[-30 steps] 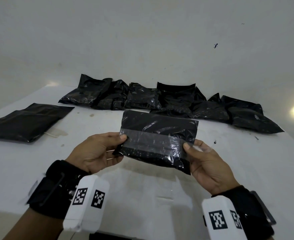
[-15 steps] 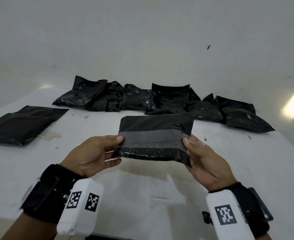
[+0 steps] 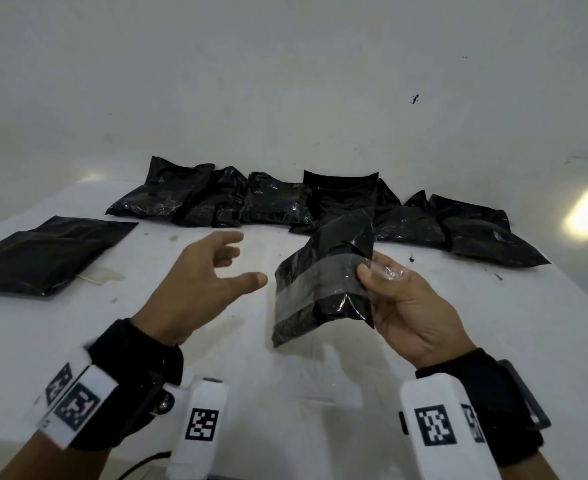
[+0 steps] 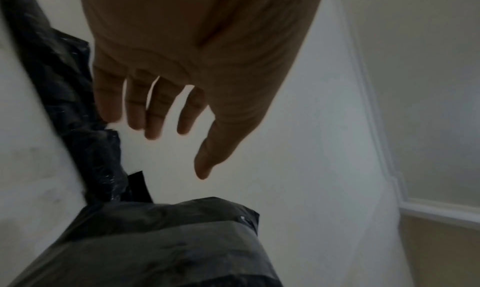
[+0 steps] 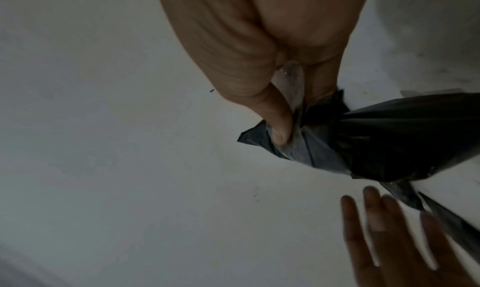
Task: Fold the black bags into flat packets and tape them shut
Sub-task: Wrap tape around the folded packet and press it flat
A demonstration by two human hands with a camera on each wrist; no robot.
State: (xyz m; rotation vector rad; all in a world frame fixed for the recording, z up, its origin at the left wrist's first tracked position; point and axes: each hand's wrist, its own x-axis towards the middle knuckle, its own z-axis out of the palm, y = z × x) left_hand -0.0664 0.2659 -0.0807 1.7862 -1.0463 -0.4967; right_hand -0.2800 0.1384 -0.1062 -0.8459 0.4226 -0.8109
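A folded black packet with a clear tape band across it hangs above the white table. My right hand pinches its right edge between thumb and fingers, over the loose tape end; the right wrist view shows the thumb pressed on the packet. My left hand is off the packet, fingers spread and relaxed, a little to its left. In the left wrist view the left hand holds nothing, with the taped packet below it.
A row of several black bags lies along the table's far edge by the wall. A flat black stack sits at the left. The table's front edge is close to my wrists.
My left hand has let go of the packet and drawn away to the left. The packet now hangs tilted from my right hand alone.
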